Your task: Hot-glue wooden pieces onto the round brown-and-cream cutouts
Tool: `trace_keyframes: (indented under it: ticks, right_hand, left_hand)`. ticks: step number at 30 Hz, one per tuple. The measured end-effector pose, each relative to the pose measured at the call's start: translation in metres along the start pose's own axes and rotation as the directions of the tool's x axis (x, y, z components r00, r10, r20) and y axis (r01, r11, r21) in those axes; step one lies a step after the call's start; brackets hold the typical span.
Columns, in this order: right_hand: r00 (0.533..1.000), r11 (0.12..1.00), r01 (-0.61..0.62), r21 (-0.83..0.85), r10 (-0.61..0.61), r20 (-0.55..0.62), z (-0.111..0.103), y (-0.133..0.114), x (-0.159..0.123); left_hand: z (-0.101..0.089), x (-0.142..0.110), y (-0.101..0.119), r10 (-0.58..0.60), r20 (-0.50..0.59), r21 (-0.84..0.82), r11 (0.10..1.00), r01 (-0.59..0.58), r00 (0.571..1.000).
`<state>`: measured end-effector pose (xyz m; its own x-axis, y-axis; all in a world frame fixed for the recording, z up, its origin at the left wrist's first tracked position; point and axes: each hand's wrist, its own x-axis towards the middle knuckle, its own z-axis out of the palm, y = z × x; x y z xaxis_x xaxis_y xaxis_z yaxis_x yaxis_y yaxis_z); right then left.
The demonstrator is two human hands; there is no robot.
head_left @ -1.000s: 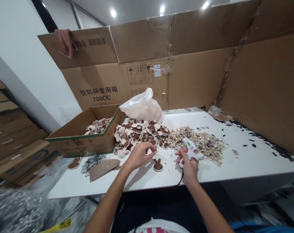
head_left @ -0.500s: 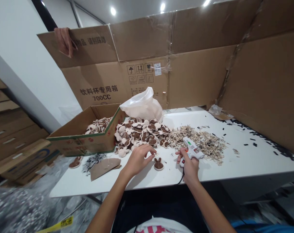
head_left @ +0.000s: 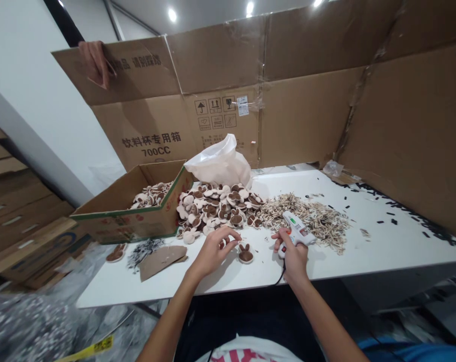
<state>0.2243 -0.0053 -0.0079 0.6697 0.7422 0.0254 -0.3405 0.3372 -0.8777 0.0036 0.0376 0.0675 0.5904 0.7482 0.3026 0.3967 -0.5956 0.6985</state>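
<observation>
My right hand is wrapped round a white hot glue gun, whose black cord hangs down over the table edge. Thumb and index finger of my left hand are pinched together; whatever is between the tips is too small to make out. Just right of those fingertips a brown rabbit-head patch with a pale rim lies flat on the white table. Behind my left hand is a heap of similar brown and cream rabbit patches. A pile of thin beige strips spreads behind the glue gun.
An open cardboard box with more patches stands at left. Near it lie a cardboard scrap and dark shreds. A white bag sits behind the heap. Tall cardboard walls surround the back; another person's hand grips the top.
My left hand's thumb and index finger have come closer together, near the rabbit patch's ears. My right hand holds the glue gun almost still. The view has shifted slightly.
</observation>
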Motion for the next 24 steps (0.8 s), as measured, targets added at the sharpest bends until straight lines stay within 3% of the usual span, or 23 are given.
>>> trace_keyframes:
  ticks: [7,14,24]
  right_hand:
    - [1.0,1.0,0.014,-0.009,-0.014,0.003,0.0,-0.003,-0.002]
    - [1.0,1.0,0.003,0.005,-0.003,0.008,0.0,-0.002,-0.002]
    - [1.0,1.0,-0.027,0.01,0.027,0.011,-0.001,-0.001,-0.001]
  left_hand:
    - [0.006,-0.005,-0.003,-0.044,-0.02,-0.062,0.997,0.043,0.999]
    - [0.01,-0.004,-0.008,-0.071,-0.077,0.019,0.997,0.073,0.994]
    - [0.02,0.017,-0.008,-0.036,0.06,0.239,0.971,0.021,0.998]
